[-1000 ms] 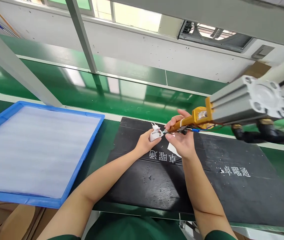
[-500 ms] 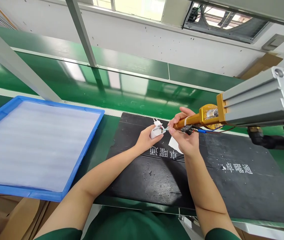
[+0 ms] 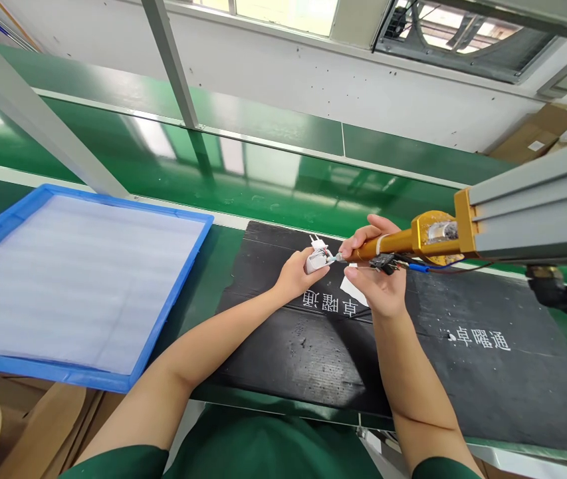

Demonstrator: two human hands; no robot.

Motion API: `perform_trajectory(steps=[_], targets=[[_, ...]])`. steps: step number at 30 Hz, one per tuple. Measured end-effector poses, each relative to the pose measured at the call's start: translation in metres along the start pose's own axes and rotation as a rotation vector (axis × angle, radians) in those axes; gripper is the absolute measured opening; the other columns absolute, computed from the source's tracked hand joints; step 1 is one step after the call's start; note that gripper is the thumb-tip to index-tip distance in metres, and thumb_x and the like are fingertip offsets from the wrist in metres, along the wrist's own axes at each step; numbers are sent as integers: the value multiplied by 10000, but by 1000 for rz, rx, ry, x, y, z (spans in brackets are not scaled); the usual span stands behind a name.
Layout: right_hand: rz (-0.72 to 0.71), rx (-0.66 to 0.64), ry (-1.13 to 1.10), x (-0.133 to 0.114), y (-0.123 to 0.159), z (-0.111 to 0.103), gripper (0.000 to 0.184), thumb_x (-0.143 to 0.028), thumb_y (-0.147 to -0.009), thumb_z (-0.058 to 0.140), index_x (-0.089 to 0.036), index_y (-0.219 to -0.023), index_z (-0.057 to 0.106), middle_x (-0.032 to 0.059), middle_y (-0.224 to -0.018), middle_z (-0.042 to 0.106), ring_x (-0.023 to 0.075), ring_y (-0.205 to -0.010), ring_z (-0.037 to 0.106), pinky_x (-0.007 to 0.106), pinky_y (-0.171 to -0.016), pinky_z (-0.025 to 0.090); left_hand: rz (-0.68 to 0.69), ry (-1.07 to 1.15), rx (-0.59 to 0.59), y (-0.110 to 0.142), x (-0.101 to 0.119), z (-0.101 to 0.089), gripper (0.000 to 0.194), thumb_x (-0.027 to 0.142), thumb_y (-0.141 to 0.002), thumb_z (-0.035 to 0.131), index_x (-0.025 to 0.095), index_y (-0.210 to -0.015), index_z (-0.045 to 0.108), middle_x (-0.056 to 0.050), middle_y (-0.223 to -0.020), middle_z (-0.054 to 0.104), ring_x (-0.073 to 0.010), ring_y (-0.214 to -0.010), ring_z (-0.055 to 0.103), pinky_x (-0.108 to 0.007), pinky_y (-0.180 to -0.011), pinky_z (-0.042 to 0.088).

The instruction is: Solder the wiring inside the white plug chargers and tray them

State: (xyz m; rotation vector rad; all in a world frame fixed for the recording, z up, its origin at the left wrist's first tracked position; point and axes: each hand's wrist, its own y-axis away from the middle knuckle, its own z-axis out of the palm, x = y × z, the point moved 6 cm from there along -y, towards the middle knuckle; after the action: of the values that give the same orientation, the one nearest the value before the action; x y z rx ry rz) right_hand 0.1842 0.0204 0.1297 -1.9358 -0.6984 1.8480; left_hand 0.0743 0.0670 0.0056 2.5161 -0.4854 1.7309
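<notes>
The left hand [image 3: 296, 273] pinches a small white plastic plug [image 3: 317, 258] with two thin metal prongs sticking up, fingers closed tight on it above the black mat [image 3: 313, 346]. The right hand [image 3: 375, 283] wraps its fingers around a long, round, shiny gold tool [image 3: 397, 243]. The tool's thin tip touches the plug. A flat blue tray [image 3: 173, 293] with soft white foam lies well to the left.
</notes>
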Motion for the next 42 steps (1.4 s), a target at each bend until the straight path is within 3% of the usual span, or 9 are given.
perform_trajectory(steps=[8, 17, 22, 31, 37, 42], targets=[[27, 24, 91, 1, 16, 6, 553, -405, -761, 721, -330, -1253, 478, 35, -980, 552, 212, -840, 612, 424, -709, 590, 86, 159, -94, 4, 4, 11, 369, 311, -719, 727, 192, -1052, 622, -36, -956, 688, -231, -908, 627, -330, -821, 493], [84, 44, 76, 11, 27, 2, 408, -433, -781, 705, -336, -1141, 540, 31, -922, 586, 251, -860, 649, 444, -671, 611, 137, 364, -113, 11, 7, 16, 410, 416, -717, 730, 164, -1001, 576, -23, -855, 667, -174, -790, 620, -273, -731, 499], [43, 61, 50, 7, 25, 3, 495, -434, -737, 745, -337, -1168, 521, 24, -916, 565, 245, -848, 642, 451, -674, 612, 155, 451, -132, 11, 4, 19, 467, 500, -722, 717, 173, -1011, 554, -34, -861, 652, -186, -808, 618, -283, -719, 495], [42, 62, -26, 10, 27, 2, 364, -373, -772, 734, -316, -1091, 568, 11, -863, 586, 232, -805, 650, 443, -696, 613, 156, 444, -121, 9, 3, 19, 552, 580, -680, 715, 162, -1004, 554, -28, -816, 640, -189, -782, 607, -296, -714, 487], [-11, 19, -7, 4, 25, 3, 455, -361, -761, 750, -346, -1165, 541, 18, -941, 586, 229, -828, 650, 448, -753, 604, 138, 415, -122, 10, 4, 17, 514, 513, -699, 731, 164, -1045, 578, -27, -855, 671, -191, -795, 625, -281, -711, 491], [-92, 49, -34, 0, 13, 7, 495, -514, -765, 700, -344, -1198, 531, 27, -920, 543, 226, -805, 617, 470, -818, 576, 3, 298, -91, 4, 0, 9, 415, 349, -732, 719, 157, -1084, 611, -14, -892, 702, -175, -791, 638, -256, -719, 497]])
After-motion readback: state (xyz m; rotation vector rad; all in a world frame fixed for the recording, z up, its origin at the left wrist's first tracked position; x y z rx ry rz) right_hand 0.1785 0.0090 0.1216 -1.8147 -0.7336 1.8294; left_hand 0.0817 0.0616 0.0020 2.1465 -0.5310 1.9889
